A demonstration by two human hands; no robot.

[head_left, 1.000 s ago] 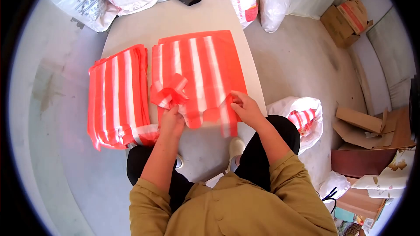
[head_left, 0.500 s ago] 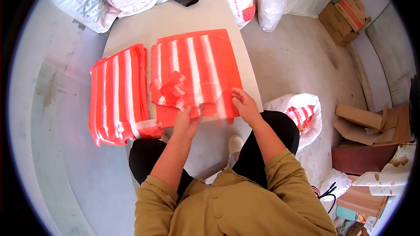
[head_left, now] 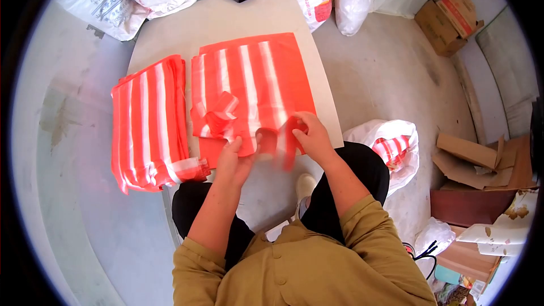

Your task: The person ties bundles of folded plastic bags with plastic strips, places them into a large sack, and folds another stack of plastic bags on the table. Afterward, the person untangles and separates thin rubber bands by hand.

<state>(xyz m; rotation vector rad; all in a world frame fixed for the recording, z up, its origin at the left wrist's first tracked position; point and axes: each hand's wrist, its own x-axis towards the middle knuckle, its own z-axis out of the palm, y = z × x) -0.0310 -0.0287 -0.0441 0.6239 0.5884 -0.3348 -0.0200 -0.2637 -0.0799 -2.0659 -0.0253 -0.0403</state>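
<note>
Two stacks of red-and-white striped sheets lie on the table (head_left: 272, 11): the centre stack (head_left: 252, 79) at mid-frame, the left stack (head_left: 148, 119) left of it. The left stack's long axis runs up and down the frame. The centre stack's stripes run from top to bottom, slanting slightly toward lower right; one blurred end strip (head_left: 288, 146) points downward. The right hand (head_left: 310, 135) has its fingers closed on this strip. The left hand (head_left: 233, 158), fingers partly spread, meets the lower edge; its grip cannot be determined. One open white sack (head_left: 409, 164) stands at right of centre.
</note>
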